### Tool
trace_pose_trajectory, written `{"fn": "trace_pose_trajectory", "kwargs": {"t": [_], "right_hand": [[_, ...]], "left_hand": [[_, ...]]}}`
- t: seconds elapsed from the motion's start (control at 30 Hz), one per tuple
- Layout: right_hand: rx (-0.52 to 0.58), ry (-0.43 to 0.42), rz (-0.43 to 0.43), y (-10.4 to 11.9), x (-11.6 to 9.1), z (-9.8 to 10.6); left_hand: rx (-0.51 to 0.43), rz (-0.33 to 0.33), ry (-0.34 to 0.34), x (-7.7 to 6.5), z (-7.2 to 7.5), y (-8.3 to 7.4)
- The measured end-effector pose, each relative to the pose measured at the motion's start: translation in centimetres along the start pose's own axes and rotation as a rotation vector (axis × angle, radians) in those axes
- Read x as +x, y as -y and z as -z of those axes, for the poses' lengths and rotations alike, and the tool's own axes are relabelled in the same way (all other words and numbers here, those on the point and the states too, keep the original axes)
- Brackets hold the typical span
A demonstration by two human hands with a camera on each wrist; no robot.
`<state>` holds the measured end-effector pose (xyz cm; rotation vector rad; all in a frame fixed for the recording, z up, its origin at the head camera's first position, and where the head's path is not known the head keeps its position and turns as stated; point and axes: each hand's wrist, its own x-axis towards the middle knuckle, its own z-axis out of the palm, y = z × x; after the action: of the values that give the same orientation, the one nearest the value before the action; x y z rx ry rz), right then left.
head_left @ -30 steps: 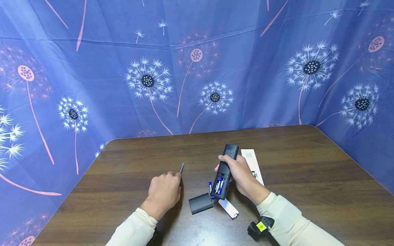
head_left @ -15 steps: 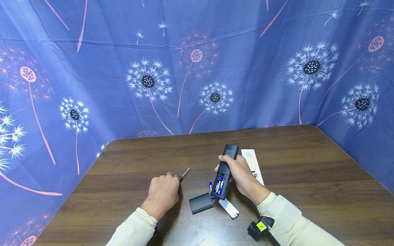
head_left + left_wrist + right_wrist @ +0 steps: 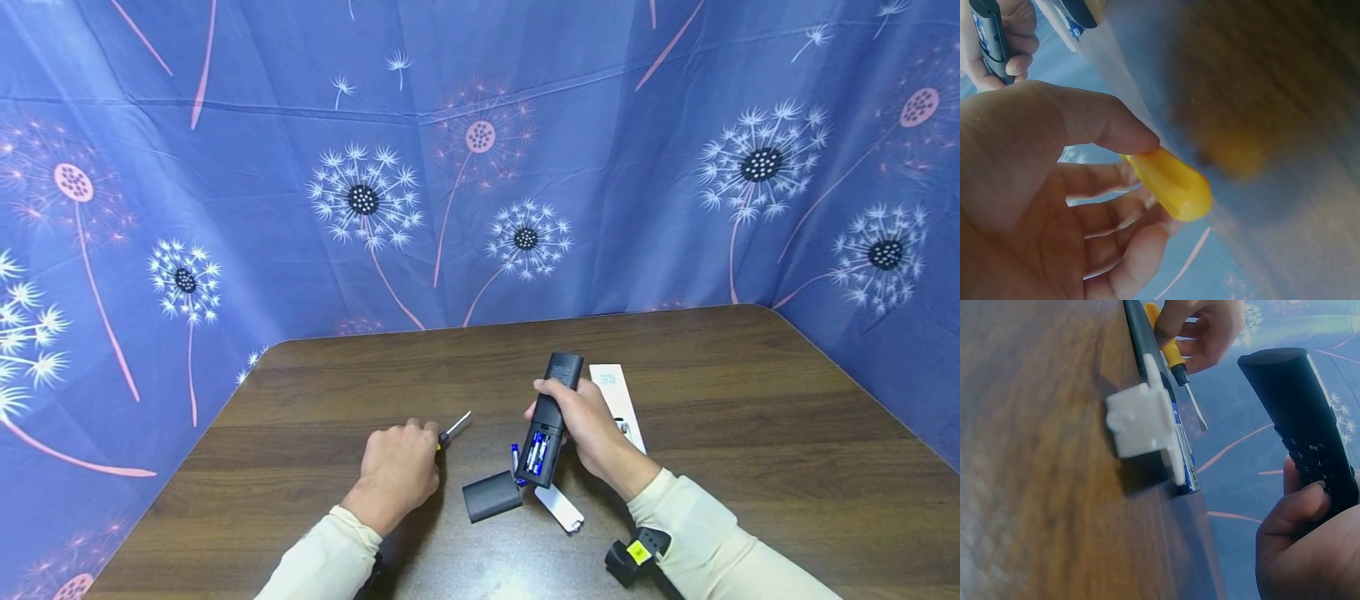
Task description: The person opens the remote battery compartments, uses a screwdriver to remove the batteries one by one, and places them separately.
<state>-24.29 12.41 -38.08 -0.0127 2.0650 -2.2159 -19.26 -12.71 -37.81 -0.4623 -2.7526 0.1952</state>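
Note:
My left hand (image 3: 401,471) pinches a screwdriver (image 3: 1175,187) by its yellow handle, between thumb and fingers, low over the table. Its metal shaft (image 3: 459,423) points away and to the right, and the right wrist view shows a flat tip. My right hand (image 3: 592,425) grips a black remote control (image 3: 562,375), thumb across its back. The remote is button-side down, and its lower end shows an uncovered compartment with blue-and-white batteries (image 3: 537,452) in it. Under that end lie a loose blue battery (image 3: 515,458), a black cover (image 3: 492,497) and a white cover (image 3: 558,508).
A long white item (image 3: 611,387) with a printed code lies just beyond the right hand, partly hidden by it. All of it is on a brown wooden table (image 3: 750,433). A blue cloth (image 3: 600,150) with dandelion prints hangs behind the table's far edge.
The screwdriver has turned in my left fingers, its tip swinging to the right, and more of its shaft and a bit of yellow handle now show. The right hand and remote stay put.

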Motion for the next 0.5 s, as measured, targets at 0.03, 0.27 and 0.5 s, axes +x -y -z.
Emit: {"fn": "trace_pose_trajectory", "kwargs": {"t": [0.03,0.27,0.5], "right_hand": [[-0.001,-0.001,0.0,-0.01,0.01,0.01],[0.001,-0.002,-0.004,-0.1,0.09,0.01],[0.008,0.0,-0.001,-0.11,0.18,0.07]], "left_hand": [[-0.006,0.002,-0.005,0.01,-0.01,-0.02],[-0.05,0.016,-0.072,0.03,-0.14,-0.17],[-0.075,0.016,-0.114,0.03,-0.03,-0.56]]}}
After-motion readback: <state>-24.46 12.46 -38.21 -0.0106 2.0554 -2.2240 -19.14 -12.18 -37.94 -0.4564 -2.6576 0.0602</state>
